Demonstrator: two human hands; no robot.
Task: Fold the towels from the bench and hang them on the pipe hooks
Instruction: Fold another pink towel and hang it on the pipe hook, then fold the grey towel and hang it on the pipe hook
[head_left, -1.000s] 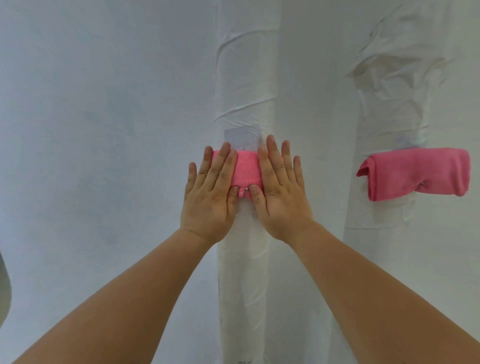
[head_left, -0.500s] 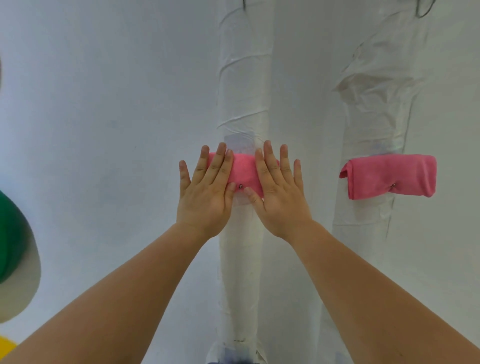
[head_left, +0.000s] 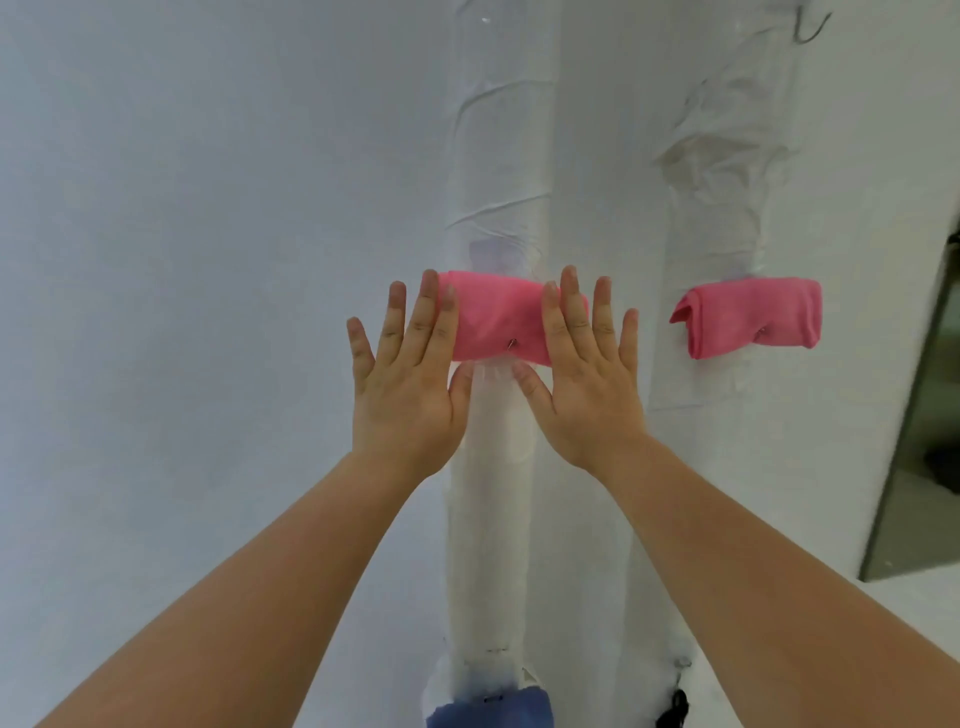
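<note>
1. Head view, the task's things: a folded pink towel (head_left: 498, 317) hangs across the near white-wrapped pipe (head_left: 491, 493) at the frame's centre. It is a short, flat band lying crosswise. A small metal hook tip (head_left: 512, 343) pokes out through its lower edge.
2. A second folded pink towel (head_left: 748, 317) hangs at 3 o'clock from the first, on the far wrapped pipe (head_left: 722, 208). Its left end shows layered folds, and a hook tip shows near its lower right.
3. Materials: both towels look soft and matte. The pipes are wound in wrinkled white sheeting with creases and taped seams. At 1 o'clock, high on the far pipe, a bare wire hook (head_left: 810, 31) curls out. The wall (head_left: 208, 260) behind is plain white.
4. Hands: the left hand (head_left: 408, 384) is spread flat, fingers apart, its fingertips overlapping the towel's left end. The right hand (head_left: 587, 384) is likewise flat and spread over the right end. Neither grips anything. Whether the palms press the cloth cannot be told.
5. At 6 o'clock, a blue cloth (head_left: 491, 709) sits at the near pipe's foot.
</note>
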